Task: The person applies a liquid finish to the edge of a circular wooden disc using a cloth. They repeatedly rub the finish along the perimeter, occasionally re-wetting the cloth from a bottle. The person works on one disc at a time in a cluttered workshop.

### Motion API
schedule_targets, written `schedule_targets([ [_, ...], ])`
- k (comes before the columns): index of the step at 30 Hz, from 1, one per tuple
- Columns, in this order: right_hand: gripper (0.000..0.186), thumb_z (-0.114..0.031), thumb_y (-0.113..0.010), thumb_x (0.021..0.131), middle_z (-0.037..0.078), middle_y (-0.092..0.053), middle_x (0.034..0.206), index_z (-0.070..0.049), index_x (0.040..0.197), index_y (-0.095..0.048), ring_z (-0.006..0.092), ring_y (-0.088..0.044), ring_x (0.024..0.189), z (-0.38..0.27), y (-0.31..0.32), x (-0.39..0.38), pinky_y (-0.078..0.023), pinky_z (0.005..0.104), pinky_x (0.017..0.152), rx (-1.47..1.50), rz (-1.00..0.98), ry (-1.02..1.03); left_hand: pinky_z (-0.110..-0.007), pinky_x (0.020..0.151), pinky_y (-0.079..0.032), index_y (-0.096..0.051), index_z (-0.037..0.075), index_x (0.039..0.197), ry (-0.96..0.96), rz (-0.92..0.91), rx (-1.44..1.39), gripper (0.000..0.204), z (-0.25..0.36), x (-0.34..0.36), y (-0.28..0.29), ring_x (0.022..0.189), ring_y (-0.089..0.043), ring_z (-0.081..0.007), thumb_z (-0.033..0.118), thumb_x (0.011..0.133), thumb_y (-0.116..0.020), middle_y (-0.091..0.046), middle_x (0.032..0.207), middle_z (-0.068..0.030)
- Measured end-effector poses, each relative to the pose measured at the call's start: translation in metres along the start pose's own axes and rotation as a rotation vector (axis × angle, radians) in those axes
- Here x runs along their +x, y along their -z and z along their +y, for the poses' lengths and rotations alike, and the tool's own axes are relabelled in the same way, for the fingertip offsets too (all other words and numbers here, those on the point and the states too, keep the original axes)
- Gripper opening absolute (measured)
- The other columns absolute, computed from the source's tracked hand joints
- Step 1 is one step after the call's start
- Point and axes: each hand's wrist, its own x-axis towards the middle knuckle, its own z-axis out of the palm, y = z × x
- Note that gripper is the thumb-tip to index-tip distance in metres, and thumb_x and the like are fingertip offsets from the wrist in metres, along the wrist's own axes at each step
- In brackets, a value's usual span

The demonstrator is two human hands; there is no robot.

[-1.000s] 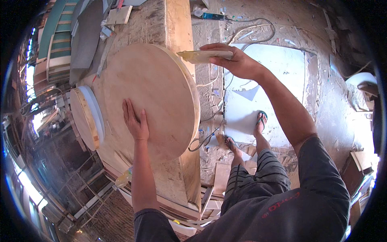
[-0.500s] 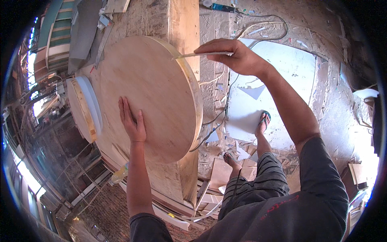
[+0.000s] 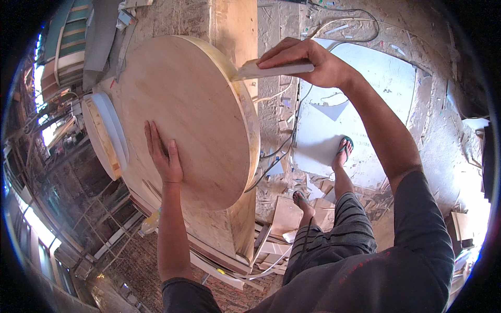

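A round, pale wooden board (image 3: 198,104) lies on the workbench (image 3: 229,15), with yellowish material along its rim. My left hand (image 3: 164,156) rests flat on the board's face, fingers stretched out. My right hand (image 3: 313,65) grips a thin, flat, pale spreader (image 3: 263,70) between fingers and thumb; its yellow-smeared end meets the upper right rim of the board. A second round piece (image 3: 102,135) with a white band sits to the left, behind the board.
Cables (image 3: 282,156) run along the dusty floor beside the bench. A white sheet (image 3: 376,130) lies under my sandalled right foot. Wood offcuts (image 3: 284,214) are scattered by my feet. Grey sheets (image 3: 94,47) and a yellowish bottle (image 3: 148,221) are on the left.
My right hand and the spreader's end have shifted to a slightly lower place along the rim, and the spreader's tilt has changed. My feet have moved a little; my left hand stays on the board.
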Motion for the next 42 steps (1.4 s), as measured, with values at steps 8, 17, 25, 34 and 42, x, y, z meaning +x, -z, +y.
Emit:
schedule_targets([
  [8, 0.045, 0.002, -0.076, 0.088, 0.007, -0.075, 0.131, -0.018, 0.129, -0.079, 0.0286, -0.065, 0.122, -0.003, 0.000, -0.007, -0.051, 0.0428, 0.114, 0.042, 0.039, -0.026, -0.050, 0.129, -0.022, -0.037, -0.002, 0.163, -0.006, 0.000, 0.056, 0.075, 0.001, -0.002, 0.005, 0.160, -0.027, -0.0423, 0.045, 0.107, -0.054, -0.030, 0.171, -0.0271],
  [17, 0.059, 0.009, -0.074, 0.078, 0.007, -0.074, 0.132, -0.016, 0.130, -0.078, 0.0275, -0.065, 0.124, -0.006, -0.017, -0.015, -0.051, 0.0411, 0.112, -0.063, 0.084, 0.080, -0.050, 0.130, -0.021, -0.037, -0.002, 0.163, 0.001, -0.004, 0.023, 0.074, 0.003, -0.001, 0.001, 0.160, -0.027, -0.0418, 0.044, 0.107, -0.054, -0.030, 0.171, -0.0264],
  [25, 0.060, 0.010, -0.072, 0.074, 0.007, -0.075, 0.130, -0.018, 0.127, -0.080, 0.0304, -0.064, 0.122, -0.003, -0.021, -0.043, -0.052, 0.0445, 0.110, -0.082, 0.067, 0.058, -0.048, 0.130, -0.021, -0.036, -0.001, 0.164, -0.012, -0.005, 0.044, 0.075, 0.000, 0.001, 0.000, 0.160, -0.028, -0.0409, 0.045, 0.108, -0.054, -0.030, 0.172, -0.0253],
  [34, 0.060, -0.001, -0.084, 0.078, 0.004, -0.073, 0.136, -0.020, 0.135, -0.076, 0.0301, -0.060, 0.131, -0.013, -0.031, -0.053, -0.048, 0.0445, 0.115, -0.085, 0.156, 0.120, -0.048, 0.130, -0.020, -0.034, 0.000, 0.165, 0.009, -0.018, 0.050, 0.076, -0.001, -0.003, 0.001, 0.161, -0.025, -0.0402, 0.048, 0.109, -0.051, -0.028, 0.172, -0.0252],
  [42, 0.062, 0.000, -0.083, 0.079, 0.002, -0.073, 0.138, -0.023, 0.136, -0.075, 0.0300, -0.059, 0.133, -0.012, -0.043, -0.064, -0.046, 0.0453, 0.119, -0.108, 0.111, 0.080, -0.048, 0.130, -0.019, -0.034, -0.001, 0.165, -0.029, -0.021, 0.052, 0.076, -0.004, -0.001, 0.001, 0.161, -0.025, -0.0406, 0.047, 0.109, -0.051, -0.027, 0.172, -0.0257],
])
